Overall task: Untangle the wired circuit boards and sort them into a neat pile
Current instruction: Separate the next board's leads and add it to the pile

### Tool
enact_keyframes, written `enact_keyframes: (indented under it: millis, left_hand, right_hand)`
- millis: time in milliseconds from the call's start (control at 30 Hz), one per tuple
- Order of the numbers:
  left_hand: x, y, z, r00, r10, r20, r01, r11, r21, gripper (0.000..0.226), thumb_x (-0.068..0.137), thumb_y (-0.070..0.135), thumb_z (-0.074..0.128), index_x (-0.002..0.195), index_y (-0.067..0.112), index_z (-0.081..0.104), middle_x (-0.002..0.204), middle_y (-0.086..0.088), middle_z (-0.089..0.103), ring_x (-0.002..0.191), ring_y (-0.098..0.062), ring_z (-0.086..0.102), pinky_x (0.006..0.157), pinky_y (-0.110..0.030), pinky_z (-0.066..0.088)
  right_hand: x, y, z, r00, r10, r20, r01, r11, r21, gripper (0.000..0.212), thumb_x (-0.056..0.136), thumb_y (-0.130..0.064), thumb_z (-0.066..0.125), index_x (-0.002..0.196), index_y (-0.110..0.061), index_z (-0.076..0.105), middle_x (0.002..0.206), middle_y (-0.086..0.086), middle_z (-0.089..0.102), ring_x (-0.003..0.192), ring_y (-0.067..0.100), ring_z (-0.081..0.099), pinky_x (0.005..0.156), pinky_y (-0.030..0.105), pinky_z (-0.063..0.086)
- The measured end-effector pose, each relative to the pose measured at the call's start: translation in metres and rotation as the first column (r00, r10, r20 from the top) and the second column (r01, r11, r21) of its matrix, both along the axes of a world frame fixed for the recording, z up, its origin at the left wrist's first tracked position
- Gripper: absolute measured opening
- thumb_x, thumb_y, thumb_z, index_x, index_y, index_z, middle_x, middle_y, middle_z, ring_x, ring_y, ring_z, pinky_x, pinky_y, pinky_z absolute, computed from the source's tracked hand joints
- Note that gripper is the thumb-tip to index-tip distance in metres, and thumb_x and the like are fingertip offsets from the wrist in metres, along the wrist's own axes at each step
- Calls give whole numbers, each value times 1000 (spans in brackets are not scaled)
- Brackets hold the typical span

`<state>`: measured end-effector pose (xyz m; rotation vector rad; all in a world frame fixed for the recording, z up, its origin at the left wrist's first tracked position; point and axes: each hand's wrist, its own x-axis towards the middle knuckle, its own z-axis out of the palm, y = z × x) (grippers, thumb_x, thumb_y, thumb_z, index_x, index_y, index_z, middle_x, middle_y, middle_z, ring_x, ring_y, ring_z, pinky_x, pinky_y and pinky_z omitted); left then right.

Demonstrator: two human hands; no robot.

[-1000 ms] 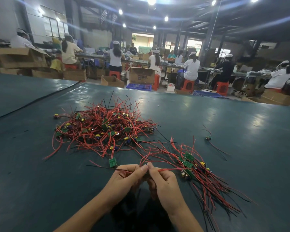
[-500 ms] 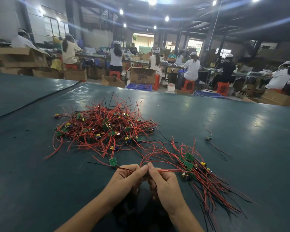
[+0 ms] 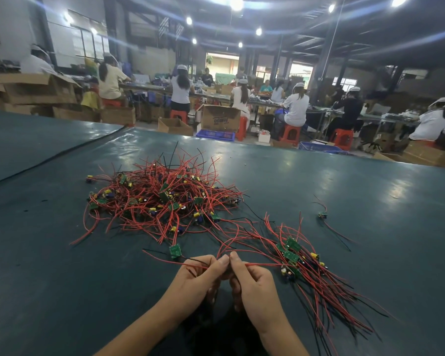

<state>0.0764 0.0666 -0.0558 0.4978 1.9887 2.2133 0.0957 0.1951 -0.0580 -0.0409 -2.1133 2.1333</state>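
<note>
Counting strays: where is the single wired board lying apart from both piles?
In the head view, the stray board lies alone toward the right of the table, beyond the sorted pile.

2 hands (image 3: 198, 276) (image 3: 252, 281); 2 board piles (image 3: 165, 199) (image 3: 301, 265); 1 stray board (image 3: 322, 215); approx 10 workers (image 3: 181, 89).
</note>
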Motion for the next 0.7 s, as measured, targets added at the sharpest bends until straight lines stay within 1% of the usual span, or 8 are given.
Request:
enact_keyframes:
  millis: [167, 267, 333, 400, 467, 567, 633, 700]
  left_hand:
    - [-2, 1, -2, 999, -33, 43, 30, 997, 71, 29, 82, 30, 58, 60, 13, 54, 52, -2, 51, 48, -12, 48, 48, -19, 39]
    - [-3, -1, -4, 997, -72, 39, 68, 993, 99, 32, 83, 30, 57, 71, 0, 57, 62, -10, 51, 57, -17, 48, 53, -19, 41]
    - [-3, -1, -5, 996, -76, 41, 72, 993, 95, 36, 86, 32, 55, 76, -3, 55, 57, -7, 46, 52, -15, 42, 50, -19, 37]
    - [-3, -1, -5, 996, -71, 62, 65, 993, 97, 36, 89, 33, 52, 68, 5, 54, 49, 1, 42, 44, -9, 38, 46, -17, 34]
    - [-3, 0, -3, 997, -50, 58, 46, 997, 67, 45, 91, 35, 49, 51, 13, 45, 46, 0, 37, 41, -10, 34, 45, -19, 33]
    - [-2, 1, 0, 1000, -16, 14, 15, 999, 45, 52, 88, 38, 46, 47, 8, 33, 46, -5, 27, 41, -14, 29, 45, -23, 31]
    - [-2, 0, 2, 1000, 9, -1, -9, 997, 79, 52, 87, 36, 46, 49, 5, 31, 49, -6, 22, 42, -16, 25, 45, -28, 29]
    - [-1, -1, 2, 999, 34, -11, -33, 992, 118, 50, 88, 34, 47, 49, 6, 31, 50, -6, 21, 43, -16, 24, 45, -28, 28]
  right_hand:
    - [3, 0, 4, 998, 64, -18, -64, 998, 17, 44, 75, -53, 58, 48, -18, 67, 42, -7, 43, 38, 5, 36, 41, 17, 31]
    - [5, 0, 7, 995, 96, 1, -96, 995, 10, 48, 78, -50, 56, 41, -19, 60, 39, -9, 43, 35, 3, 37, 40, 15, 31]
    - [6, -1, 8, 995, 102, 16, -102, 995, -4, 51, 79, -51, 57, 40, -19, 52, 41, -8, 36, 38, 7, 30, 40, 18, 27]
    - [6, 0, 7, 996, 72, 45, -72, 997, -8, 53, 84, -47, 57, 40, -20, 45, 43, -6, 32, 40, 9, 27, 42, 18, 26]
    - [4, 1, 4, 995, -13, 103, 11, 1000, 22, 55, 90, -46, 55, 44, -21, 38, 47, -2, 30, 45, 14, 27, 45, 23, 25]
    - [0, 4, 0, 975, -130, 180, 120, 991, 65, 54, 92, -50, 51, 49, -22, 35, 54, 3, 28, 51, 19, 28, 50, 29, 24]
    - [0, 7, -1, 953, -153, 261, 142, 988, 60, 57, 91, -55, 49, 46, -22, 39, 51, 0, 32, 45, 16, 31, 47, 25, 27]
    - [-1, 9, -2, 936, -140, 324, 132, 990, 48, 57, 90, -59, 48, 50, -18, 52, 49, -3, 37, 41, 13, 36, 44, 21, 31]
